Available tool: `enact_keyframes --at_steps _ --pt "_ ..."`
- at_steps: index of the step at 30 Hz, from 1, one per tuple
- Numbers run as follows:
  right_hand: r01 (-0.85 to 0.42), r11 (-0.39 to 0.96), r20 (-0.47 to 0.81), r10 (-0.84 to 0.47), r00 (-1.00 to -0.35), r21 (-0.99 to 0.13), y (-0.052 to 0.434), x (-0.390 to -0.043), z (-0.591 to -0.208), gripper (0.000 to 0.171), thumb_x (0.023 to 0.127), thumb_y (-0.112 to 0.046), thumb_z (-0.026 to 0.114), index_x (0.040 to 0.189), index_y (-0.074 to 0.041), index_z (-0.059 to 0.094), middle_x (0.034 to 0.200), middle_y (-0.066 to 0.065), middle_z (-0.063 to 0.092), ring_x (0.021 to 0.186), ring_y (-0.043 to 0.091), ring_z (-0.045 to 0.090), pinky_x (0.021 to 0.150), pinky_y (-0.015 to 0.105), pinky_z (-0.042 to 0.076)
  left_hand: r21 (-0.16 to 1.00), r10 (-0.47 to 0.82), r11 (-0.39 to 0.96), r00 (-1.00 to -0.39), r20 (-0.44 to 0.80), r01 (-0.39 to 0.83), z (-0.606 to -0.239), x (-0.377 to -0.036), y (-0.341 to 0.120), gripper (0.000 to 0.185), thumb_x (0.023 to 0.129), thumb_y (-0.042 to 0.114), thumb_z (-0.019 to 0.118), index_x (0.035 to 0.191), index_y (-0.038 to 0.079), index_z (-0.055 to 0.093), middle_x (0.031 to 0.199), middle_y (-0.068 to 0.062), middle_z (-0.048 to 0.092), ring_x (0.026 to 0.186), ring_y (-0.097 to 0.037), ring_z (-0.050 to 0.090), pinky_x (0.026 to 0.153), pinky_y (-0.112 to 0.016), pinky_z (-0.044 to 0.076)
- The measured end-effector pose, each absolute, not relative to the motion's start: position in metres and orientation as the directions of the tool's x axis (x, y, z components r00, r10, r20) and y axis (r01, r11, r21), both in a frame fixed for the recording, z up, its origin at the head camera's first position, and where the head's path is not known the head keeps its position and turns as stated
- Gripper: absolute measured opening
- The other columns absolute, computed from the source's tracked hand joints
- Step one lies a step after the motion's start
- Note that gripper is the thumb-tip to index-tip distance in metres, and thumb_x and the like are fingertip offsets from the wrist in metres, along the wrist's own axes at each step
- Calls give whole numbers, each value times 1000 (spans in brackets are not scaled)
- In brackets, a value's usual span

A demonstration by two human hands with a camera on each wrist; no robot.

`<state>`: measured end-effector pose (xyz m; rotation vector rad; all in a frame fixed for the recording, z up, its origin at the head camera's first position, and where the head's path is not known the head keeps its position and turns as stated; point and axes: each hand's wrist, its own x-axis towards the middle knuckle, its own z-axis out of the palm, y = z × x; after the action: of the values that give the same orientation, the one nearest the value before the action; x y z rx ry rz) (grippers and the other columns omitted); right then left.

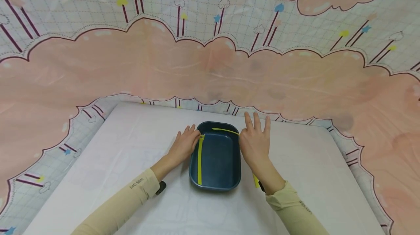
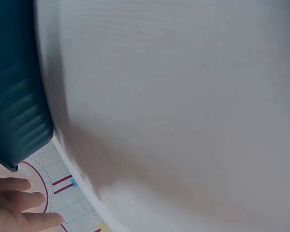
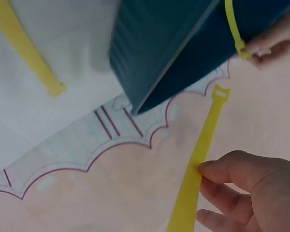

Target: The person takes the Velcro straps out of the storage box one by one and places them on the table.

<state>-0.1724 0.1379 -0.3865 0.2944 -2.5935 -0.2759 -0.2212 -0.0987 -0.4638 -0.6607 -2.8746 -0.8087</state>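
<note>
A white desk [image 1: 131, 162] carries a dark blue tray [image 1: 216, 176], which sits between both hands. The right hand [image 1: 254, 143] rests at the tray's right rim, thumb and forefinger pinching a yellow strap [image 3: 198, 159] while its other fingers [image 1: 257, 120] spread wide. The left hand [image 1: 183, 143] holds a second yellow strap [image 1: 199, 160] at the left rim; that strap lies along the tray's inside.

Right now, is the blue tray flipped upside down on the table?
No, the blue tray sits open side up in the head view, with a yellow strap lying inside along its left wall.
</note>
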Motion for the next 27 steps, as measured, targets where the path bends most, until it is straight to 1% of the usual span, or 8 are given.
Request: enact_keyframes --at_steps 3,6,10,14,20,23,27 --pt "-134 972 443 -207 -872 191 145 -172 -382 13 75 -7 74 65 0 69 145 14 49 140 37 32 111 64 15 480 387 764 -902 192 430 -463 -222 -99 15 104 16 47 106 10 60 144 -28 44 134 -50 37 99 -74 27" --pt "-108 986 429 -153 -890 128 155 -172 -379 13 76 -5 70 64 0 68 145 15 49 140 37 31 111 65 13 484 385 763 -903 190 428 -462 -222 -99 18 104 17 47 110 8 61 144 -29 44 134 -50 37 100 -74 27" --pt "-69 996 426 -88 -901 61 172 -170 -379 18 78 -2 63 59 -1 65 143 17 50 137 40 35 110 67 12 481 382 770 -907 179 420 -462 -222 -99 24 104 18 46 118 6 62 144 -28 44 135 -49 37 101 -73 27" --pt "-23 1000 408 -22 -913 2 193 -166 -382 23 78 -1 58 56 -3 62 140 18 53 134 41 38 108 69 12 474 378 778 -910 172 413 -464 -223 -98 29 104 18 47 127 5 59 145 -27 44 135 -48 37 102 -72 27" --pt "64 996 228 77 -971 -63 220 -159 -388 25 82 -4 52 60 -5 64 145 21 45 137 45 29 108 70 4 474 373 782 -914 163 403 -464 -223 -98 37 104 17 46 138 3 52 148 -22 43 136 -45 37 103 -71 25" --pt "98 991 162 112 -981 -91 231 -158 -395 26 84 -6 51 62 -5 66 146 23 44 136 47 28 107 71 3 476 370 782 -914 166 403 -465 -223 -98 39 104 17 46 139 1 50 147 -21 43 136 -45 38 102 -72 26" --pt "135 982 112 151 -982 -134 241 -158 -404 23 84 -8 54 73 -3 74 144 26 44 134 50 29 106 72 3 478 363 781 -915 177 403 -467 -224 -98 39 104 16 47 139 0 49 146 -21 45 135 -45 40 101 -72 27"
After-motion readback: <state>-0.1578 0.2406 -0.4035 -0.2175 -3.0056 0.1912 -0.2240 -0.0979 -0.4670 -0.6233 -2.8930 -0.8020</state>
